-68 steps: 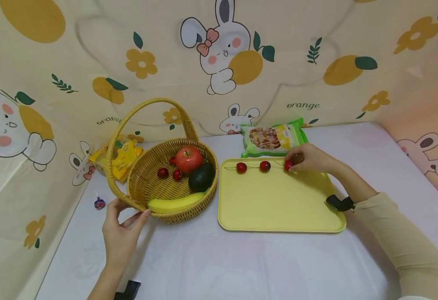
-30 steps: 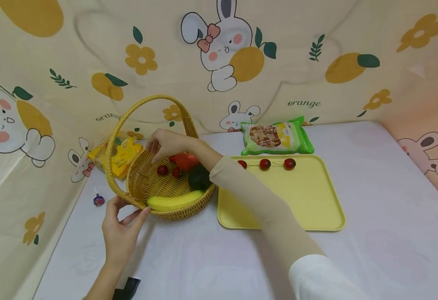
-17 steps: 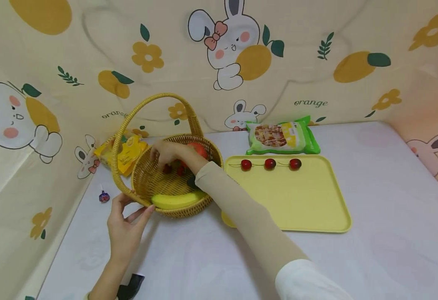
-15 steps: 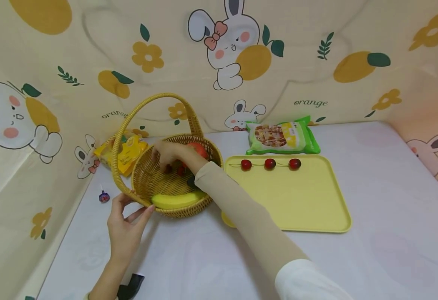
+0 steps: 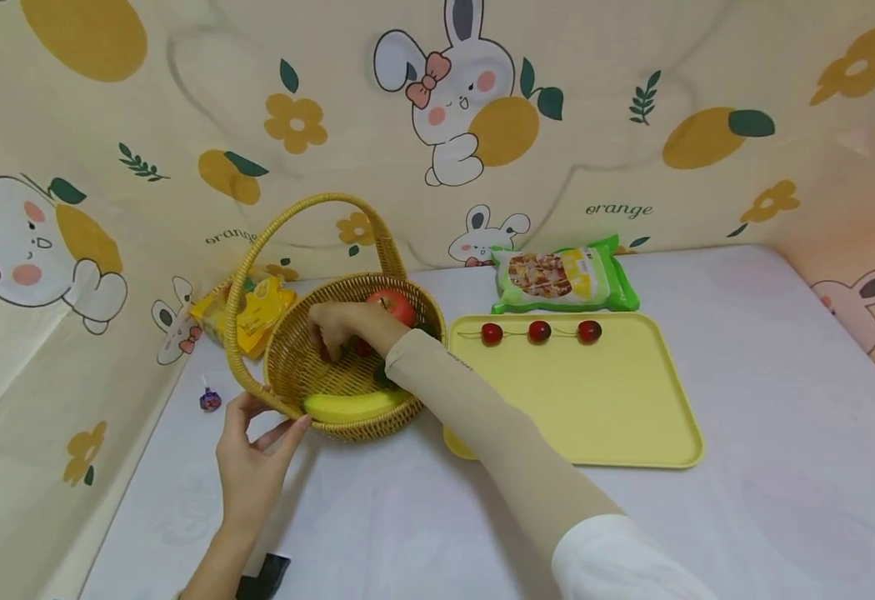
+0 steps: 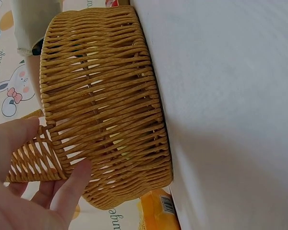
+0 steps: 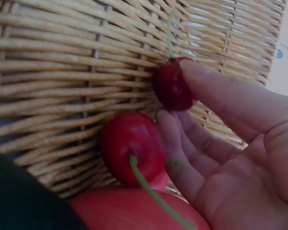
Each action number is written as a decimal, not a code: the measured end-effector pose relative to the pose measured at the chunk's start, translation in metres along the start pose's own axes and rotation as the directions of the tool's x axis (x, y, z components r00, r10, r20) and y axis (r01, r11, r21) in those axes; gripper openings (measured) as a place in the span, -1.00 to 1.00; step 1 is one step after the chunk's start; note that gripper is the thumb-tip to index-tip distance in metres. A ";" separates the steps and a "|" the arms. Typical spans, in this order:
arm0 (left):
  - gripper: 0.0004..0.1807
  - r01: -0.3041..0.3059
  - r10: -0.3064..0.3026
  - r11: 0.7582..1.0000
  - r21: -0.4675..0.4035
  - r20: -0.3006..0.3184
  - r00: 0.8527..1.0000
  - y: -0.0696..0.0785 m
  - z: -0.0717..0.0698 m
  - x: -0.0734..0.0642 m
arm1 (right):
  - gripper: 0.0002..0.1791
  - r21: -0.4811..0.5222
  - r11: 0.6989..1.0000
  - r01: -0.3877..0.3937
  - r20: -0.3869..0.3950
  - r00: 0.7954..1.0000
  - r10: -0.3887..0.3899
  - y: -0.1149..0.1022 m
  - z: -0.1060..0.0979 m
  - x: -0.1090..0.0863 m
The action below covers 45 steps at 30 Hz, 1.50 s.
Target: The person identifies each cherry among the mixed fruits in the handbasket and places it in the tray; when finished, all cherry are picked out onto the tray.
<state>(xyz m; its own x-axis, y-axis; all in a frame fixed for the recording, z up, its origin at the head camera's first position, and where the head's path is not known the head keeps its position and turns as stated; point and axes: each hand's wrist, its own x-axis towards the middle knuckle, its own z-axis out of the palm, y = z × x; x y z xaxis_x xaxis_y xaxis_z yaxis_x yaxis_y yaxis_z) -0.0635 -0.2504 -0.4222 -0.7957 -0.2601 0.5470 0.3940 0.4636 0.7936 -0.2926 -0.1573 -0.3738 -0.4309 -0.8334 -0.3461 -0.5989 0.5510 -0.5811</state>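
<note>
In the head view my right hand [image 5: 347,325] reaches down into a wicker basket [image 5: 284,354]. The right wrist view shows its thumb and fingers pinching a dark red cherry [image 7: 175,86] with a green stem against the woven wall. Another cherry [image 7: 132,148] lies right beside the fingers. An apple [image 5: 394,307], a dark green avocado [image 5: 383,375], partly behind the sleeve, and a banana [image 5: 351,408] are in the basket too. My left hand [image 5: 253,458] grips the basket's near-left rim at the foot of its handle, thumb outside on the weave.
Right of the basket lies a yellow tray [image 5: 587,408] with three cherries [image 5: 538,332] in a row along its far side. Behind it is a green snack bag [image 5: 557,277]. A yellow packet [image 5: 257,317] and a lollipop [image 5: 210,400] lie left of the basket.
My right hand has left the third cherry on the tray, crossed left into the basket and taken hold of another cherry there. The left hand keeps its grip on the rim.
</note>
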 end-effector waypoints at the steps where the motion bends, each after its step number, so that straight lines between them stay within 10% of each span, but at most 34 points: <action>1: -0.33 0.003 -0.003 1.000 -0.002 0.001 1.000 0.000 0.000 0.000 | -0.66 -0.011 1.000 0.012 -0.001 1.000 -0.012 0.001 0.000 -0.001; 9: -0.33 0.015 -0.015 1.000 -0.014 0.005 1.000 0.004 0.004 -0.002 | -0.73 0.124 0.983 0.137 -0.040 0.990 -0.133 0.009 -0.002 -0.007; 14: -0.33 0.032 -0.032 0.999 -0.003 -0.001 0.999 0.004 0.002 -0.001 | -0.74 0.337 0.905 0.258 -0.150 0.964 -0.219 0.005 -0.016 -0.020; 23: -0.31 0.025 -0.025 1.000 -0.004 0.003 1.000 0.004 0.001 -0.001 | -0.66 0.306 0.806 0.507 -0.443 0.825 -0.351 0.017 -0.057 -0.102; 30: -0.34 0.013 -0.013 1.000 -0.001 -0.007 1.000 0.005 0.002 0.000 | -0.68 0.240 0.839 0.489 -0.635 0.732 -0.245 0.061 -0.047 -0.187; 37: -0.32 0.002 -0.002 1.000 0.008 -0.005 1.000 0.003 0.002 0.000 | -0.67 0.336 0.880 0.336 -0.612 0.788 -0.067 0.108 -0.004 -0.245; 45: -0.34 0.014 -0.014 1.000 0.010 -0.008 1.000 0.006 0.001 0.001 | -0.66 0.317 0.916 0.245 -0.513 0.857 -0.052 0.139 0.036 -0.247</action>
<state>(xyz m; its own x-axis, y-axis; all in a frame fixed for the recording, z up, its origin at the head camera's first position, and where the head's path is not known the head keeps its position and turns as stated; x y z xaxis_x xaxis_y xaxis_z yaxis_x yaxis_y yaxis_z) -0.0624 -0.2471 -0.4175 -0.7976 -0.2734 0.5376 0.3778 0.4684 0.7987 -0.2451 0.1233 -0.3959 -0.6844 -0.7205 0.1115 -0.4406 0.2868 -0.8507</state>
